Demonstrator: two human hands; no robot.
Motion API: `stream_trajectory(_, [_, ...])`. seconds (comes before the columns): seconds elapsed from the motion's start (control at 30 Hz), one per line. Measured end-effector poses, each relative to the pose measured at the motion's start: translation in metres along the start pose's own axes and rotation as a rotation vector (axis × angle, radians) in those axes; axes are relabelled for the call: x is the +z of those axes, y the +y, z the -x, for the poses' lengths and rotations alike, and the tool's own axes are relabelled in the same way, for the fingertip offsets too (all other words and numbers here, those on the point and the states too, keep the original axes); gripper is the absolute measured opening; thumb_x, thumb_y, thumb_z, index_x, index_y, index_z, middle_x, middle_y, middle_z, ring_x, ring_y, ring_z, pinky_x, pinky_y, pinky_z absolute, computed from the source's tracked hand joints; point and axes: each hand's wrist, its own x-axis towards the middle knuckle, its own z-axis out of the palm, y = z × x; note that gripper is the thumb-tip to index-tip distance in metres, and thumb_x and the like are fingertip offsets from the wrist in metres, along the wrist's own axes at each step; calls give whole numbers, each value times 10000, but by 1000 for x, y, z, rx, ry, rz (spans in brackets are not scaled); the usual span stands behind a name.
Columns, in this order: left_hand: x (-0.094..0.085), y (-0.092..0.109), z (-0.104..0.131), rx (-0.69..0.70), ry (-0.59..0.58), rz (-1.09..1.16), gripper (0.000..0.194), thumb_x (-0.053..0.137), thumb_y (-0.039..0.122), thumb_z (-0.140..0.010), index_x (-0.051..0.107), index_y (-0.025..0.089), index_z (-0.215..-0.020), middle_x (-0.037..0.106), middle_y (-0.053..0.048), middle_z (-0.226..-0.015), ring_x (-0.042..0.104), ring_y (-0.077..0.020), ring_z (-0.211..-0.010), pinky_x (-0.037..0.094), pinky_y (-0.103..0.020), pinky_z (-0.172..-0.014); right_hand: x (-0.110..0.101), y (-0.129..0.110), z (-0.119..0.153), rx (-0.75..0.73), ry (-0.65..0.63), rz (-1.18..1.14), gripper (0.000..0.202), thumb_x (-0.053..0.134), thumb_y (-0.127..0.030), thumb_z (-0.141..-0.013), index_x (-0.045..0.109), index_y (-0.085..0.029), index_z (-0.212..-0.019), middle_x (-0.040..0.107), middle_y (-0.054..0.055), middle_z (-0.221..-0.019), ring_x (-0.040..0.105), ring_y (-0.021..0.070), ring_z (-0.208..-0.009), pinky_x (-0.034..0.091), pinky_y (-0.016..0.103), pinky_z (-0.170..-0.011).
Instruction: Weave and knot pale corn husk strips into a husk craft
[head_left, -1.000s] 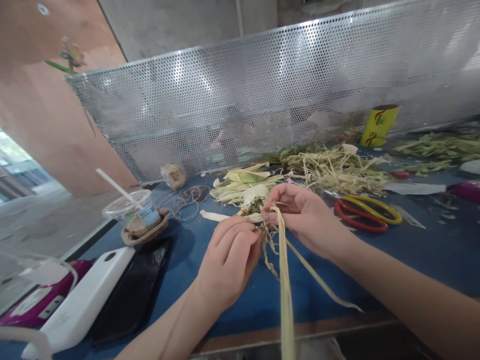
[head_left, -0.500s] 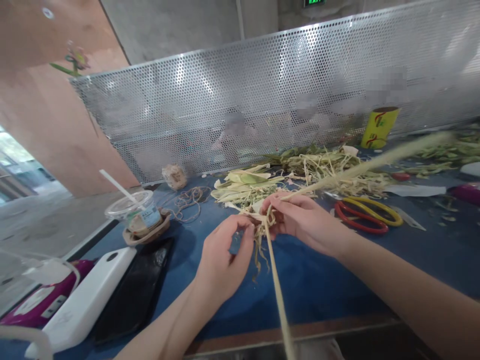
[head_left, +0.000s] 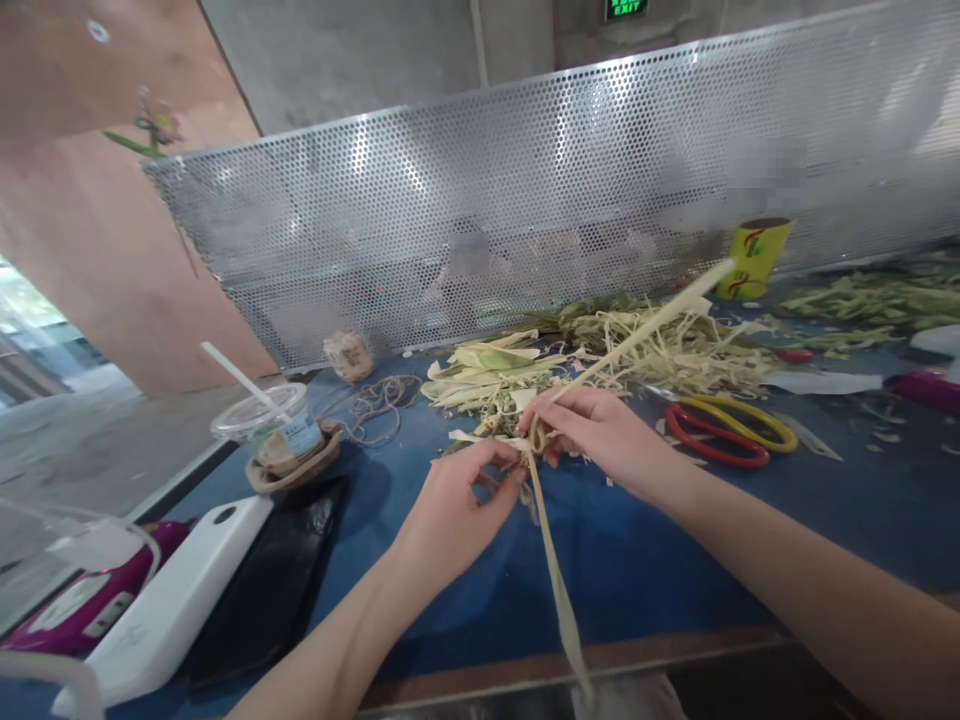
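My left hand (head_left: 457,500) is closed, thumb and fingers pinching a small bundle of pale corn husk strips. Close beside it, my right hand (head_left: 607,430) grips the same bundle where a strip makes a loop. One long corn husk strip (head_left: 556,575) hangs from between the hands down past the table edge. Another stiff strip (head_left: 660,318) sticks out from the right hand toward the upper right. The fingers partly hide the knotted middle. Right behind the hands lies a pile of husks (head_left: 487,370).
Scissors with red and yellow handles (head_left: 720,440) lie at right, near a purple-handled knife (head_left: 825,382). More dry strips (head_left: 675,350) lie behind. A yellow tube (head_left: 754,262) stands by the perforated metal screen (head_left: 390,220). Left are string (head_left: 382,405), a plastic cup (head_left: 281,425) and a black phone (head_left: 274,590).
The strip at upper right has swung lower and inward. My left hand has shifted slightly right, nearer the right hand, and the knotted part sits a little differently between the fingers.
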Motion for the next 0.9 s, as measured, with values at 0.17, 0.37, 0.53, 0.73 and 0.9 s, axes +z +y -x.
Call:
stream_trajectory(0.17, [7,0,-2,-60,141,62,305,625,289,-678,437,204,-904,634,-7,-851,598,-134,-711,477,-284,-662,-2,-2,0,-255,49,444,291,526,-391,-780,641,-151,-663,570,25,-685,517,114,-619,401,232,-553])
stream_trajectory(0.37, [9,-1,-6,-125,-44,557,293,557,263,-741,477,182,-1011,635,-40,-852,608,-177,-814,485,-290,-634,-1,-3,-9,-335,-48,723,387,522,-439,-774,563,-155,-515,493,4,-574,465,108,-566,342,229,-516])
stream_trajectory(0.53, [10,-4,-13,-286,-25,937,332,516,366,-786,597,138,-1015,667,-93,-880,607,-206,-870,474,-285,-673,-1,-5,-8,-265,-100,671,340,315,-357,-891,598,-179,-831,597,38,-790,546,151,-725,409,275,-651])
stream_trajectory(0.73, [9,-5,-17,-307,152,1026,359,570,353,-753,607,181,-1066,681,-51,-882,619,-168,-822,460,-299,-760,-6,-5,-3,-416,-108,714,280,299,-212,-898,499,-222,-1093,568,52,-1035,528,156,-945,421,305,-799])
stream_trajectory(0.9, [4,-10,-18,-357,298,929,377,570,362,-748,618,158,-1062,696,-53,-772,623,-175,-833,453,-308,-801,-10,-3,0,-745,48,970,259,395,-154,-845,507,-192,-1076,557,85,-963,502,178,-927,426,315,-792])
